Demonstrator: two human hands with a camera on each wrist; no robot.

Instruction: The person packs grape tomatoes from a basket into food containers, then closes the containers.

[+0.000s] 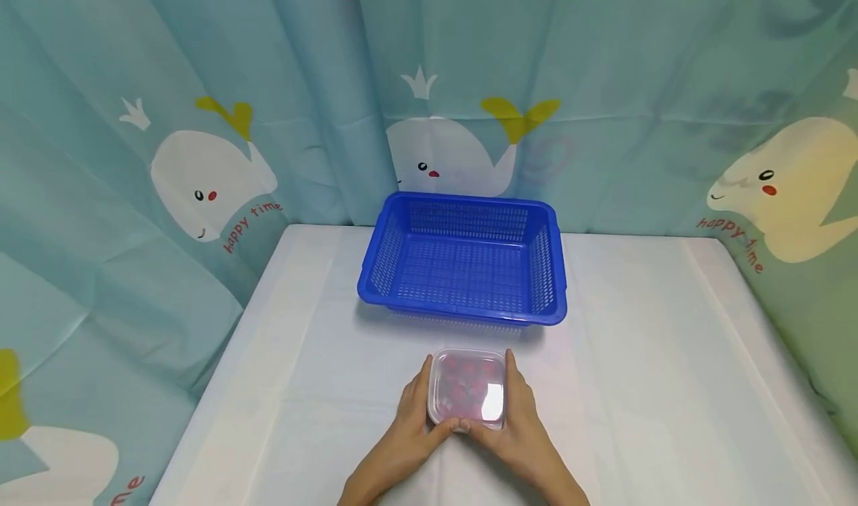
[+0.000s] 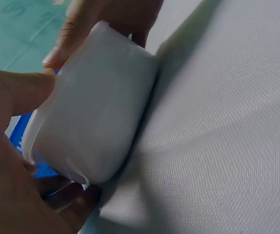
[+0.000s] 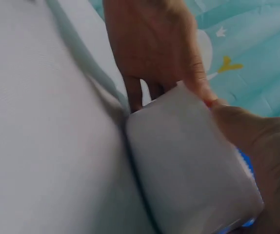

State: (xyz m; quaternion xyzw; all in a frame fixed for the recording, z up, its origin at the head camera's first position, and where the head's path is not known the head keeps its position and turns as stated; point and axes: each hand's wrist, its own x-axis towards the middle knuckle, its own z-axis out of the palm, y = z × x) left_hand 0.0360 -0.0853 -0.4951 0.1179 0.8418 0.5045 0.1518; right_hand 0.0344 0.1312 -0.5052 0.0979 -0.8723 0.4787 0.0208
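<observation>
Together, left hand (image 1: 402,433), right hand (image 1: 518,433), gripping container (image 1: 467,396)

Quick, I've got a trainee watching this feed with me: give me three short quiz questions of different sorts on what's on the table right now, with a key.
1. True or false: the blue basket already has something lying in it.
2. Which hands grip the clear lidded box? A) left only B) right only C) both
3. Fill in: seen from the head camera, the box sits on the white table ______ the basket, nearer the person.

Key: 1. False, it shows only its own mesh floor. 2. C, the left hand and right hand clasp its sides. 3. In front of.
</observation>
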